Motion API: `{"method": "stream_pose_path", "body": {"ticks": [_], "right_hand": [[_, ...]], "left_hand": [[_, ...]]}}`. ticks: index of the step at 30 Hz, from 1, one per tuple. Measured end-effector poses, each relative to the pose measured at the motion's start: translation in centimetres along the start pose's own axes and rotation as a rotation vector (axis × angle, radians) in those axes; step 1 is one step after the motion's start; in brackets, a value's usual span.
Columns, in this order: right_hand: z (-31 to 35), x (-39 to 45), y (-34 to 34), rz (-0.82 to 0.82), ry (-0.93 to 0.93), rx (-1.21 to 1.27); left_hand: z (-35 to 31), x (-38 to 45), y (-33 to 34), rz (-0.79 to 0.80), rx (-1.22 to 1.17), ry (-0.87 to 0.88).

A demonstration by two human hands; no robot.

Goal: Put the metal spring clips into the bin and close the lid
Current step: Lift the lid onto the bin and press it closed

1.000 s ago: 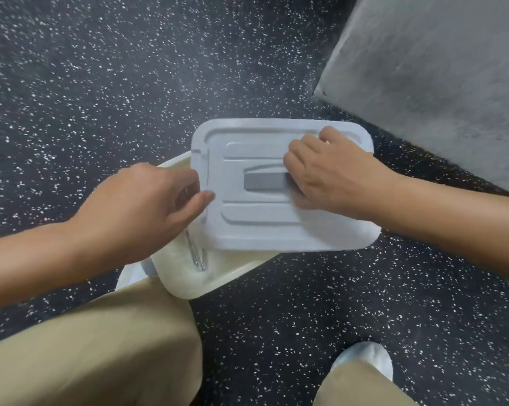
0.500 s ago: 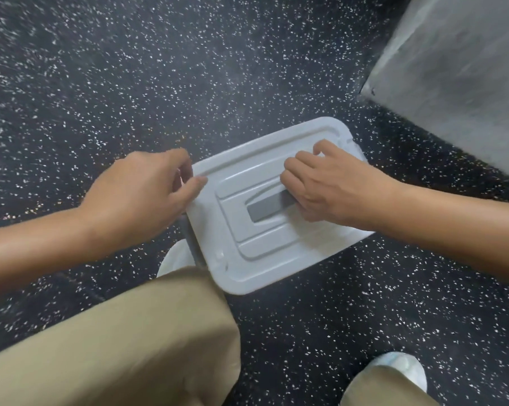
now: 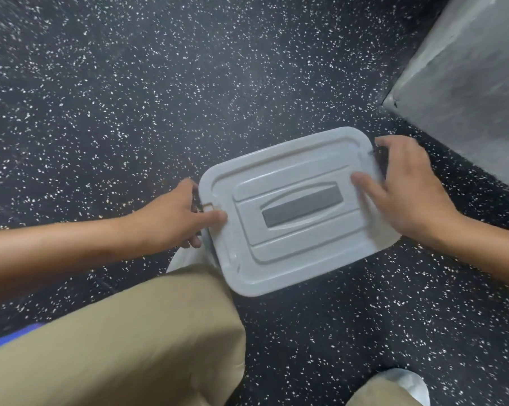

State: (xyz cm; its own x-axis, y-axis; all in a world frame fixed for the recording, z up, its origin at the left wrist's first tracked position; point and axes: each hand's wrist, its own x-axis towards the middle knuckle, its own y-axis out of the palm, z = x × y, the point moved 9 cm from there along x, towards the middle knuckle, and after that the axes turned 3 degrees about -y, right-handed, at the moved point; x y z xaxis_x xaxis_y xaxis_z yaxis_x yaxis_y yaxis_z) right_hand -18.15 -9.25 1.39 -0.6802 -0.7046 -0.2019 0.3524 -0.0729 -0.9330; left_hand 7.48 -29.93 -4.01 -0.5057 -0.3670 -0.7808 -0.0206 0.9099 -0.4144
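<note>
Bin lid, pale grey plastic with a darker grey handle strip set in its recessed middle, sits flat across the top of the bin on the black speckled floor, turned at a slant to the camera. It covers the bin completely, so the bin body and the spring clips are hidden underneath. Left hand is at the lid's left short edge: thumb laid on top of the rim, the other fingers curled down under the edge, pinching that side. Right hand mirrors it on the far right short edge, thumb flat on the lid's surface, fingers wrapped over the rim and down the side, a little blurred. Both hands grip the lid by its ends. A bent knee in tan trousers fills the lower left, just beside the lid's near corner. A white shoe shows at bottom right. A grey slab stands at upper right.
</note>
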Motion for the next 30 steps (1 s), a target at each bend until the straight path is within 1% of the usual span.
{"method": "stream_pose_path", "body": {"ticks": [1,3,5,7,12,18,22,24,26,28,30], "right_hand": [[-1.4,-0.2,0.3,0.026,0.132,0.087],[-3.5,-0.8,1.8,0.128,0.348,0.223],[-4.6,-1.4,3.2,0.234,0.458,0.33],[-4.9,-1.6,3.9,0.276,0.468,0.44],[-4.5,-1.5,3.6,0.264,0.42,0.556],[-4.5,-1.4,3.4,0.206,0.416,0.526],[-4.6,-1.4,3.1,0.18,0.434,0.485],[-4.7,-1.4,3.0,0.159,0.451,0.491],[-4.7,-1.4,2.9,0.13,0.451,0.484],[-4.8,-1.3,2.8,0.103,0.445,0.467],[-5.0,-1.3,2.8,0.085,0.448,0.472]], "left_hand": [[0.1,0.1,0.0,-0.009,-0.013,0.007],[0.1,0.2,-0.2,-0.04,0.005,0.02],[0.0,0.2,-0.5,-0.068,0.044,0.032],[-0.4,0.0,-0.7,-0.089,0.066,0.055],[-1.0,-0.4,-0.9,-0.145,0.073,0.095],[-1.6,-0.9,-1.2,-0.202,0.056,0.119],[-2.3,-1.4,-1.1,-0.207,0.094,0.171],[-2.7,-1.8,-1.2,-0.223,0.149,0.194],[-4.1,-2.5,-1.6,-0.294,0.251,0.279],[-6.6,-3.4,-1.4,-0.359,0.337,0.419],[-9.1,-4.0,0.3,-0.346,0.411,0.537]]}}
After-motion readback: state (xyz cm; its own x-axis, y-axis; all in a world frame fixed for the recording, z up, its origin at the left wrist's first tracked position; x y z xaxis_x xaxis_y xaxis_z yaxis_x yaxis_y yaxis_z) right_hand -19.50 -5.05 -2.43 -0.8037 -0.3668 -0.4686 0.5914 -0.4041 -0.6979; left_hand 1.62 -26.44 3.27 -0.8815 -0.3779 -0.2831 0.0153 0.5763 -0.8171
